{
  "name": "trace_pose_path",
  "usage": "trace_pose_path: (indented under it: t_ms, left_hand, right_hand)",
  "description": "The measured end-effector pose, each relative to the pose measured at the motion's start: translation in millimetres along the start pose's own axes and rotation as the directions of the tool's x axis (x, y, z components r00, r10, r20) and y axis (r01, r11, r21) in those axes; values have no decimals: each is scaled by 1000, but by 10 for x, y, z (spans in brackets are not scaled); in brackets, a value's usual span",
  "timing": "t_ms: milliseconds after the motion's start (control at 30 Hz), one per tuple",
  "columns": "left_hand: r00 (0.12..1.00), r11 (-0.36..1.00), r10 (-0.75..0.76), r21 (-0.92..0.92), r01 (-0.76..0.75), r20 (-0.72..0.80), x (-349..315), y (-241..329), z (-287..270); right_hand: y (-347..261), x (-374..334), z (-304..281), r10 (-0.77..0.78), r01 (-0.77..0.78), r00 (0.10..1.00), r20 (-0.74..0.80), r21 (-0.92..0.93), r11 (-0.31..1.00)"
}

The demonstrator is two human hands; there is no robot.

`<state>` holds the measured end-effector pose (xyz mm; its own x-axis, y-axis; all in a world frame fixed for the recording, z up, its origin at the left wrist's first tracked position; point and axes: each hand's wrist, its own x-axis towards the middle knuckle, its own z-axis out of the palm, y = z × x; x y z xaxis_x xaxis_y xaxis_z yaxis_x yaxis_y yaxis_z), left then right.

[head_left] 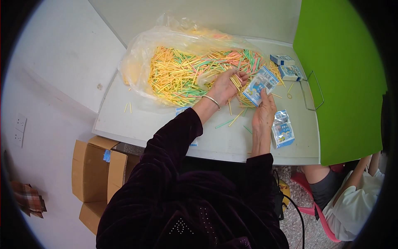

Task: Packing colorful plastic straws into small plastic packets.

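Near the middle of the table point(124, 130), just in front of the clear bag point(139, 56) that holds a heap of coloured sticks point(172, 76), both hands are raised close together. The left arm slants up and to the right, its dark sleeve ending above a bangle point(212, 101) at the wrist; the left hand point(224, 88) is turned palm up, fingers curled inward over a small bunch of yellow sticks point(236, 81), which lies across the finger side of the palm and sticks out past it. The right forearm rises almost straight from the near edge, and the right hand point(264, 111) pinches a packet point(258, 86), thumb flat on its printed face and the other fingers mostly hidden behind. That packet tilts up and away from the thumb, just right of the bunch; whether they touch, I cannot tell. Below the hands, a few loose sticks point(236, 118) lie scattered on the table. A second packet point(283, 132) lies flat just right of the right wrist, and two packs point(290, 73) sit farther back near the green panel point(338, 79), beside a wire frame point(313, 92).
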<state>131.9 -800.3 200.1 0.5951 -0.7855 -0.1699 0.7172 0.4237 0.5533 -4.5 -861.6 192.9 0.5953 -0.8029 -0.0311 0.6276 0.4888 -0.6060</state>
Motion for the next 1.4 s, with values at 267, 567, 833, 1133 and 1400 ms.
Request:
trace_pose_path:
  t_ms: [267, 567, 833, 1133, 1400]
  left_hand:
    - [996, 996, -68, 56, 65, 49, -114, 100, 136]
    - [999, 993, -30, 113, 26, 31, -168, 192, 197]
    - [963, 873, 106, 440, -210, 249, -407, 437, 561]
    - [936, 791, 138, 532, -300, 323, -569, 229, 593]
    - [916, 690, 216, 611, -388, 338, -640, 193, 624]
  right_hand:
    - [-78, -26, -161, 91, -61, 987, 130, -216, 974]
    - [-151, -89, -316, 241, -133, 947, 214, -424, 896]
    - [-262, -166, -292, 353, -133, 886, 301, -564, 815]
    - [-306, -260, -246, 439, -188, 837, 327, -582, 791]
    - [-299, -289, -298, 450, -217, 838, 308, -568, 794]
